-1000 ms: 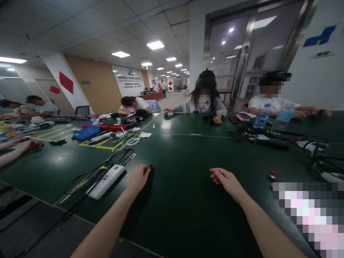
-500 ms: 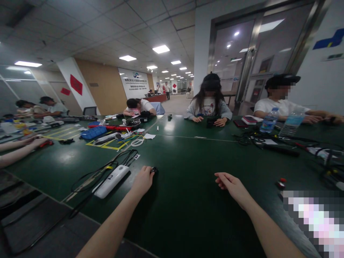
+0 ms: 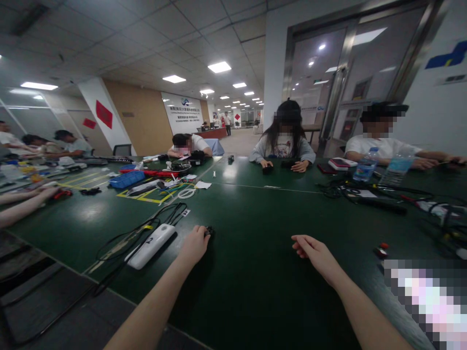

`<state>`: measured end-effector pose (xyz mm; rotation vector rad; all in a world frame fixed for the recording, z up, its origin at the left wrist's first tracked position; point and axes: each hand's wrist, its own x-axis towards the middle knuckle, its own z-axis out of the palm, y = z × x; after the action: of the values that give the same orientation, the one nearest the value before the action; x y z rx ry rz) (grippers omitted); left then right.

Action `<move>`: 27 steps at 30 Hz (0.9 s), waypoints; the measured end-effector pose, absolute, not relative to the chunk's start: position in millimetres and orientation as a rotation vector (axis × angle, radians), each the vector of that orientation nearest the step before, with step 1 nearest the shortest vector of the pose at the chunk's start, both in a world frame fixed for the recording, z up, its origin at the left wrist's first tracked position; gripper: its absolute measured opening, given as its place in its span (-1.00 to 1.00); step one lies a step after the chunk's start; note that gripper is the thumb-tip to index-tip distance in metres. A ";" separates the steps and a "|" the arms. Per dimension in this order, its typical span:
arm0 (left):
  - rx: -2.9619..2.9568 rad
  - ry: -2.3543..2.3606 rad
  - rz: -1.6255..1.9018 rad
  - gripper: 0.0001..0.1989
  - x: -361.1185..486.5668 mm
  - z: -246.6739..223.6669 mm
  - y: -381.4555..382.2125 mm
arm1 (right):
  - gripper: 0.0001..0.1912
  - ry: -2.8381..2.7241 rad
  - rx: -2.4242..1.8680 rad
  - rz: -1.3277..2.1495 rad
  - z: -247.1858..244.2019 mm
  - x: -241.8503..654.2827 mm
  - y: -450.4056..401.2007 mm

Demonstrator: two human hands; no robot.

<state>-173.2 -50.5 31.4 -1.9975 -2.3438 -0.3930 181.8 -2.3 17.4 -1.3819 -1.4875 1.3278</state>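
Note:
My left hand (image 3: 195,243) is closed on a small dark object (image 3: 208,231) at the green tabletop (image 3: 251,218), left of centre. What the object is cannot be made out. To the right, my right hand (image 3: 308,247) hangs over the table with its fingers curled together and nothing visible in them. A white power strip (image 3: 151,246) marked 2 lies left of my left hand, with black cables (image 3: 134,232) beside it. A small red and dark object (image 3: 382,250) rests right of my right hand.
Blue basket (image 3: 126,179) and loose wires (image 3: 171,186) lie back left. Two water bottles (image 3: 367,165), (image 3: 397,167) and black cables (image 3: 339,187) stand or lie back right. A person opposite (image 3: 282,141) rests hands on the table. Another person's arms (image 3: 25,201) reach in at left.
Across the table, the person's hand at left now has a dark object under it. My two hands have hardly moved.

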 end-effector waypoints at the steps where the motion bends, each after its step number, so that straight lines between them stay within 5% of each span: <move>1: -1.998 -2.350 -0.417 -0.81 -173.9 31.3 -50.7 | -0.63 -1.490 -1.379 1.326 17.3 182.0 -2.3; 17: -2.051 -2.311 -0.736 -0.67 -184.4 24.6 -49.9 | -0.66 -1.466 -1.422 1.334 26.1 179.8 -6.8; 27: -2.047 -2.313 -0.900 -0.76 -189.6 22.5 -47.4 | -0.65 -1.481 -1.417 1.335 21.8 181.8 -3.9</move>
<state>-189.6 -47.4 22.5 -2.0466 -2.3128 -0.9001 181.8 -3.9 21.8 -1.4166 -1.4806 1.3352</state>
